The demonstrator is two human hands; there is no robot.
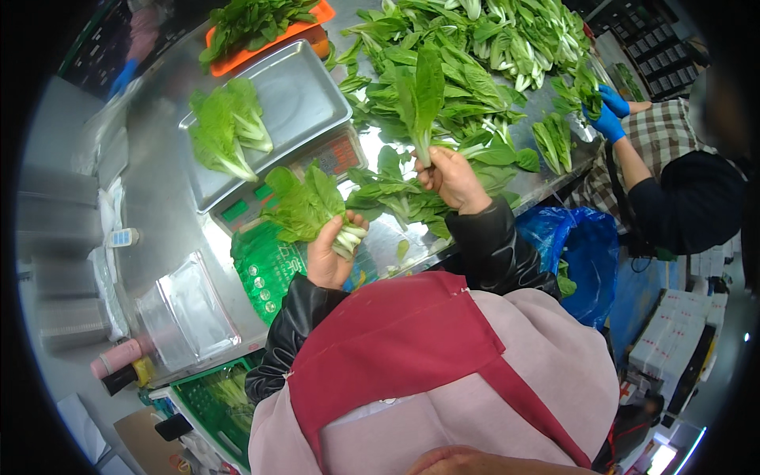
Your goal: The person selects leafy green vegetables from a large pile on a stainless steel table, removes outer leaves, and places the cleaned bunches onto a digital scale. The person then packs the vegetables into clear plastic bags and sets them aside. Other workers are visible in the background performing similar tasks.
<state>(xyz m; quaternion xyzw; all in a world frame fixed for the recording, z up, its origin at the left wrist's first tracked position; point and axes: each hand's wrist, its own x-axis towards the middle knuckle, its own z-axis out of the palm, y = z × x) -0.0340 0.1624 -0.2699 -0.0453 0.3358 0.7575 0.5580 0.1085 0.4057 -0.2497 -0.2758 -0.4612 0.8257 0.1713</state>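
Note:
My left hand (331, 252) grips a bunch of leafy greens (306, 205) by their white stalks, above a green printed plastic bag (267, 267). In my right hand (448, 178) a single long leafy green (423, 107) is held upright at its stem end. Beneath that hand, loose greens (395, 184) lie on the metal table. A large heap of the same greens (463, 77) spreads beyond it. Left of the heap, a metal tray (297, 89) rests on a weighing scale (338, 154), with two bunches of greens (228, 127) on it.
An orange tray (222, 64) of darker leaves stands behind the metal tray. Clear plastic bags (190, 309) and a pink bottle (119, 359) lie at left. A blue-lined bin (585, 273) stands at right, near a co-worker's blue-gloved hands (607, 122). A green crate (208, 409) sits below the table edge.

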